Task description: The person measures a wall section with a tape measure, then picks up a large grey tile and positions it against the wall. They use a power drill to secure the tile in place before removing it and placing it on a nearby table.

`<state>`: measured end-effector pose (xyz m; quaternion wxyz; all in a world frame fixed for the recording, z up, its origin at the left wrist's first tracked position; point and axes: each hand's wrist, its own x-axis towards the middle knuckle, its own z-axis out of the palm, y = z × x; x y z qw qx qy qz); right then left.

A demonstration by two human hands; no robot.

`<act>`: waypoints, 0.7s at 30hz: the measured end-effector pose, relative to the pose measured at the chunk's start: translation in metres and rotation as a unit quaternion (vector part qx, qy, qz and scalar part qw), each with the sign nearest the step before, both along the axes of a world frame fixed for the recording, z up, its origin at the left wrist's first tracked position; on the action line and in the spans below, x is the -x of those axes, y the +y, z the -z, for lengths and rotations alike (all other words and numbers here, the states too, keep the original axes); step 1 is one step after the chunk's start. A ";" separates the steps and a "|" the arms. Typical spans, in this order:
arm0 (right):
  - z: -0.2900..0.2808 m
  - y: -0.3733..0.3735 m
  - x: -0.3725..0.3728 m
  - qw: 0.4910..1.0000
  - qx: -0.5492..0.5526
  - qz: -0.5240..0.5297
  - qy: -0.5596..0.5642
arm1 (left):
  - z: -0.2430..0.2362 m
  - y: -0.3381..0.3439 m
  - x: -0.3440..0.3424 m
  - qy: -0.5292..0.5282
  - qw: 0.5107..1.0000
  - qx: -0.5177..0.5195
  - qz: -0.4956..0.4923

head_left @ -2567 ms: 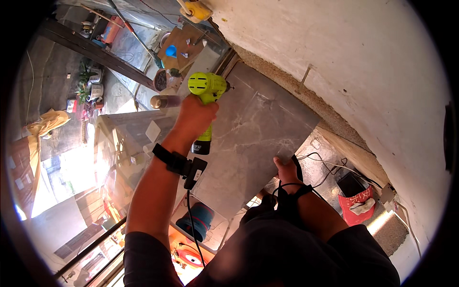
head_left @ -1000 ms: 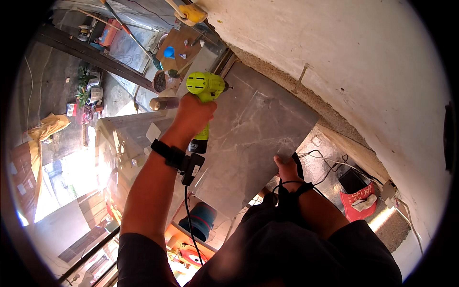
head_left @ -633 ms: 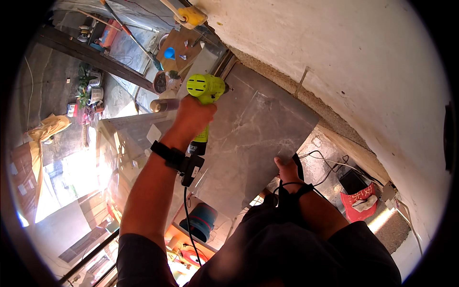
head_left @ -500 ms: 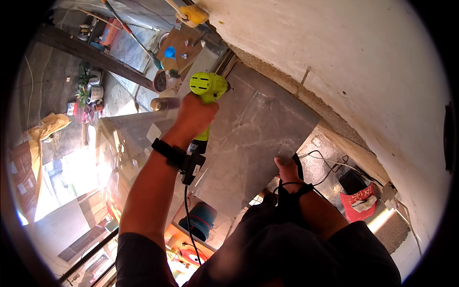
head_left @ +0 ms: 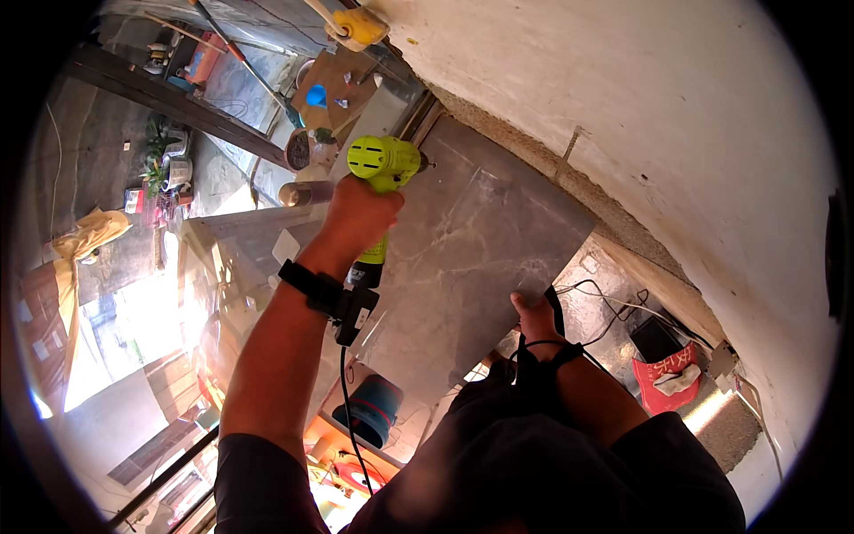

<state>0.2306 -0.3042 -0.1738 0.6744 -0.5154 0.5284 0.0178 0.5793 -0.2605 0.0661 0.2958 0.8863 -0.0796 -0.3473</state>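
My left hand [head_left: 363,211] is closed round the grip of a lime-green cordless drill [head_left: 382,158]. The drill's bit points right, over the upper part of a grey marble-patterned slab [head_left: 476,231], beside the rough edge of the wall. A black strap with a small cabled box [head_left: 354,316] is on my left wrist. My right hand [head_left: 534,316] grips the slab's lower right edge, thumb upward, with the fingers mostly hidden under it. Dark straps and cables are around that wrist.
A pale wall [head_left: 640,116] fills the upper right, with a yellow object [head_left: 360,28] at its top end. At upper left are a brown board [head_left: 342,71], a blue cup [head_left: 316,96] and plants [head_left: 158,147]. Below are a bucket [head_left: 369,409] and a red bag [head_left: 654,392] with cables.
The drill and my left arm sit slightly further left in the picture than in the oldest frame, along with a small shift of the whole view. Both hands keep their grips.
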 end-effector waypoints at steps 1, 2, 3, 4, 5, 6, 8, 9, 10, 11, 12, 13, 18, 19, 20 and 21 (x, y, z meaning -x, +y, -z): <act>0.003 0.001 0.001 1.000 0.002 0.003 -0.008 | 0.002 0.001 -0.001 -0.001 1.000 0.001 0.002; 0.002 0.001 0.000 1.000 0.008 0.005 -0.019 | 0.004 0.002 -0.001 -0.001 1.000 0.003 0.004; 0.001 0.000 0.000 1.000 0.002 0.001 -0.011 | 0.005 0.002 -0.002 -0.001 1.000 0.004 0.006; 0.000 -0.001 -0.001 1.000 -0.004 -0.003 -0.004 | 0.004 0.003 -0.002 -0.001 1.000 -0.003 0.004; -0.015 -0.006 -0.008 0.999 -0.022 -0.011 0.023 | 0.001 0.000 0.000 -0.001 1.000 -0.010 0.003; -0.023 -0.009 -0.012 0.998 -0.039 -0.020 0.050 | -0.001 -0.001 0.000 0.000 1.000 -0.016 0.002; 0.000 -0.001 0.000 1.000 0.008 -0.014 0.021 | 0.001 -0.002 0.003 0.000 1.000 -0.008 0.001; 0.004 0.000 0.002 1.000 0.003 -0.018 0.019 | 0.001 -0.001 0.003 -0.001 1.000 -0.004 -0.001; 0.008 0.001 0.004 1.000 -0.002 -0.021 0.017 | 0.001 0.000 0.004 -0.002 1.000 -0.002 0.002; 0.005 -0.002 0.002 0.999 -0.035 -0.029 0.028 | 0.001 0.001 0.004 -0.003 1.000 0.001 0.004; 0.007 -0.002 0.003 0.998 -0.045 -0.037 0.030 | 0.001 0.002 0.004 -0.004 1.000 0.003 0.006; 0.009 -0.002 0.003 0.997 -0.055 -0.045 0.032 | 0.000 0.003 0.006 -0.006 1.000 -0.010 0.006; 0.018 -0.003 0.009 0.998 -0.053 -0.020 -0.001 | 0.001 0.007 0.012 -0.027 0.999 -0.032 0.005; 0.018 -0.007 0.005 0.998 -0.063 -0.015 -0.005 | 0.001 0.010 0.013 -0.031 1.000 -0.003 -0.002; 0.010 -0.009 0.001 0.997 -0.081 -0.019 0.001 | -0.002 0.015 0.016 -0.034 0.999 0.022 -0.012; 0.000 -0.012 -0.002 0.995 -0.097 -0.024 0.010 | -0.004 0.021 0.020 -0.034 0.998 0.050 -0.022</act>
